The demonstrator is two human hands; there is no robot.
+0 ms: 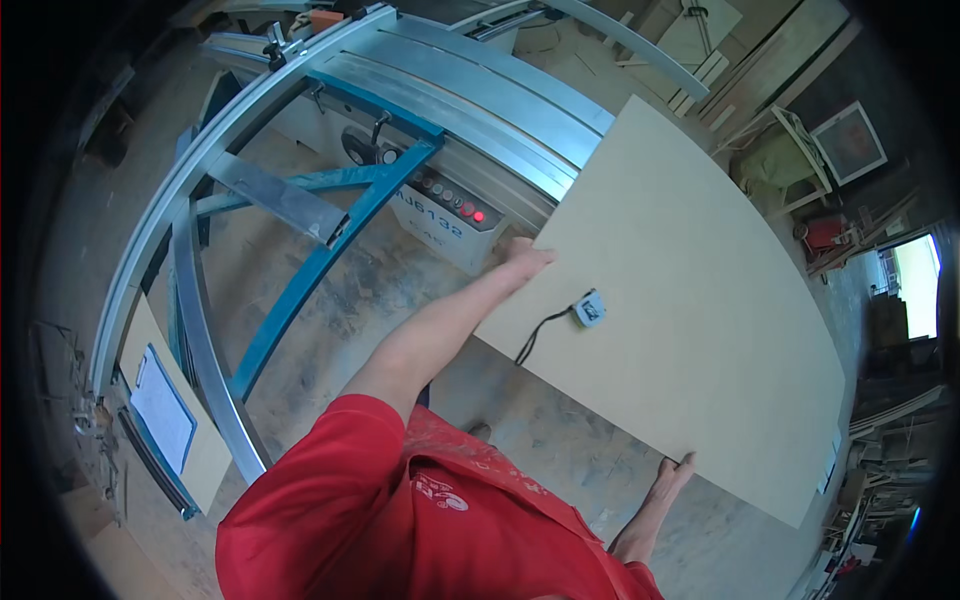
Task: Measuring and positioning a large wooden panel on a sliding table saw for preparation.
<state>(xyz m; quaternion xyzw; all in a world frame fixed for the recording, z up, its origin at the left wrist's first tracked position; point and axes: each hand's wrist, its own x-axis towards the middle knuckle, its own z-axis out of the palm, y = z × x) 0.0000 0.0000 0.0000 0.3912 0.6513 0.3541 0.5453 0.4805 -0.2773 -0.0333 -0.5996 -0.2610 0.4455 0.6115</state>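
A large pale wooden panel (700,330) stretches across the right half of the view, one corner beside the metal saw table (490,85). My left hand (526,258) grips the panel's left edge, thumb on top and the other fingers mostly hidden underneath. At the near edge, my right hand (677,472) holds on in the same way, its thumb over the rim. A small tape measure (590,309) with a dark wrist strap lies on the panel, nearer my left hand; neither hand touches it.
Left of me is the saw's blue support frame (310,285) with a curved-looking metal rail (150,215). A control panel with buttons (450,197) sits below the table. A clipboard (165,408) rests at far left. Stacked boards (745,75) and a framed piece (848,145) stand at back right.
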